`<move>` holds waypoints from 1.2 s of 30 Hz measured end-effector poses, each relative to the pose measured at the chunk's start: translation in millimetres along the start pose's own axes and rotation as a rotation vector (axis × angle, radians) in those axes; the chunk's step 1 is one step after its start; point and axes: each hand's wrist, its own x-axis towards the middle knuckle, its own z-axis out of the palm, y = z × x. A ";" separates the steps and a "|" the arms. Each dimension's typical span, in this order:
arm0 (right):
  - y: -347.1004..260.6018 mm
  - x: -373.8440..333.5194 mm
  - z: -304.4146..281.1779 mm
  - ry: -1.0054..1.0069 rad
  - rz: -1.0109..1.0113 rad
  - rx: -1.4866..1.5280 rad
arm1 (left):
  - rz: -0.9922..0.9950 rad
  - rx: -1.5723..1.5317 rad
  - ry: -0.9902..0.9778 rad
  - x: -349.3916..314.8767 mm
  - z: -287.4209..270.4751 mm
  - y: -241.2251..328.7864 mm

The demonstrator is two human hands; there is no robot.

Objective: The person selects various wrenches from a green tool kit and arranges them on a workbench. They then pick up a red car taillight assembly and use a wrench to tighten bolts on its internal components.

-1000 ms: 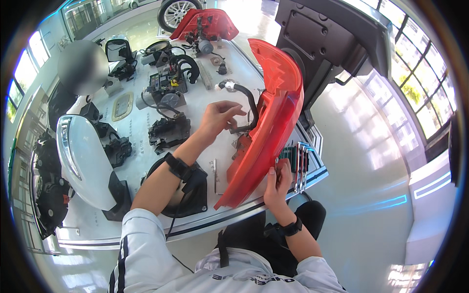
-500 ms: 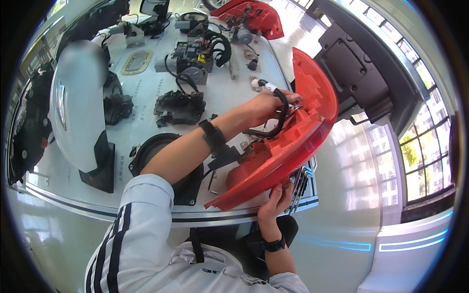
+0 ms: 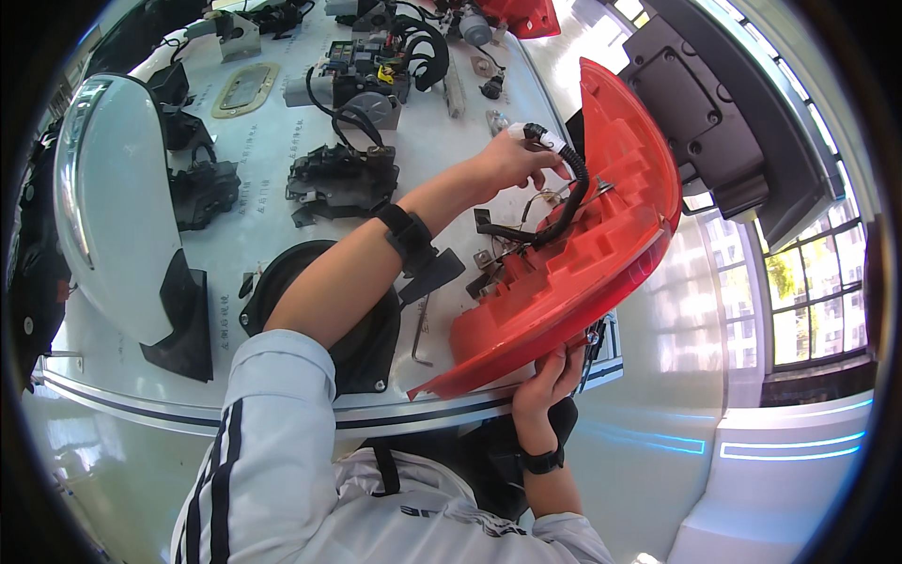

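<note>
A red car tail light [image 3: 564, 273] rests on edge at the table's right side, its stepped back toward me. A black corrugated wiring harness [image 3: 575, 193] with a white connector end arches over that back. My left hand [image 3: 515, 162] is beside the harness, in front of the connector, fingers bent and drawn together. Whatever is between its fingertips is too small or hidden to make out. Below the lamp's outer edge, my right hand [image 3: 550, 381] grips the tail light, its fingertips partly hidden beneath. A small metal fastener [image 3: 603, 188] shows on the lamp's back.
Under my left forearm lies a round black speaker [image 3: 329, 362], with an L-shaped hex key [image 3: 419, 340] beside it. A white side mirror [image 3: 117, 211] stands at left. Farther back are a black door lock [image 3: 343, 180] and a fuse box [image 3: 362, 70]. A dark panel [image 3: 695, 113] rises at right.
My left hand has drawn back a little from the metal fastener on the lamp's back, toward the left. My right hand keeps its grip at the lower edge. The whole view has shifted slightly.
</note>
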 end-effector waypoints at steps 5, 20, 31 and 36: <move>-3.9 -3.1 3.9 0.045 0.059 0.007 | -0.062 0.021 0.064 8.1 -0.7 -25.2; -10.8 -0.6 6.0 0.113 0.093 -0.114 | -0.075 0.290 0.107 10.5 -14.3 -33.4; -10.0 -2.6 3.8 0.083 0.175 0.081 | 0.009 0.380 0.168 24.3 -28.8 -23.4; -4.1 -0.2 5.8 0.109 0.142 0.047 | -0.118 0.464 -0.056 52.6 -21.4 -12.4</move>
